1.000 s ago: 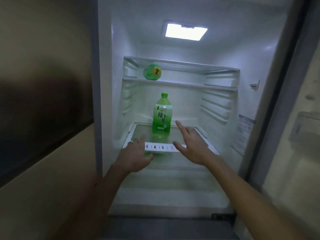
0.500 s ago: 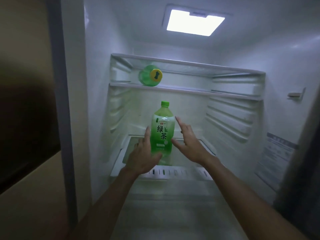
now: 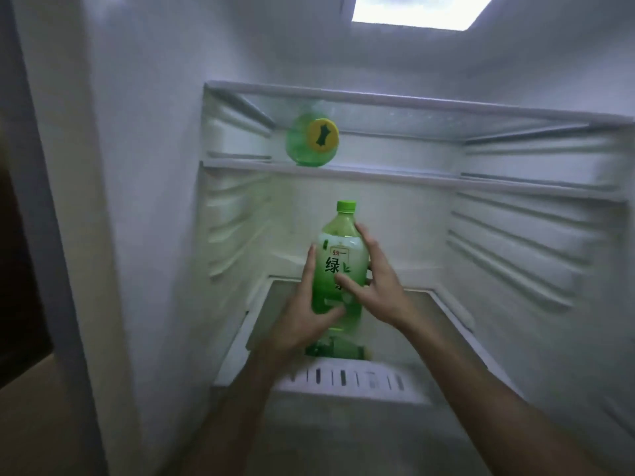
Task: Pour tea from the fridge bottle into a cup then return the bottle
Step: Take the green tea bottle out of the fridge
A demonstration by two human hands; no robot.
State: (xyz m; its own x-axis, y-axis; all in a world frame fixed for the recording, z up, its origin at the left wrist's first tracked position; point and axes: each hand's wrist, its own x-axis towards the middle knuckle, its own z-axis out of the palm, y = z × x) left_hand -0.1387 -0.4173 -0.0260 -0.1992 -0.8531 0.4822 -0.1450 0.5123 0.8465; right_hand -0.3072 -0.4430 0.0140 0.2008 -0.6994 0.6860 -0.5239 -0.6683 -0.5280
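A green tea bottle (image 3: 338,255) with a green cap and a white-green label stands upright on the glass shelf (image 3: 405,324) inside the open fridge. My left hand (image 3: 304,314) wraps its lower left side, thumb across the front. My right hand (image 3: 376,283) presses on its right side, thumb on the label and fingers behind. Both hands hold the bottle. No cup is in view.
A second green bottle (image 3: 311,139) with a yellow cap lies on its side on the upper shelf (image 3: 446,182). The fridge's ribbed side walls close in left and right. A white vented shelf front (image 3: 347,377) runs below my wrists. The fridge lamp (image 3: 417,10) glows overhead.
The view has moved closer into the fridge. Both hands have gone forward and closed around the tea bottle, where before they were just beside it.
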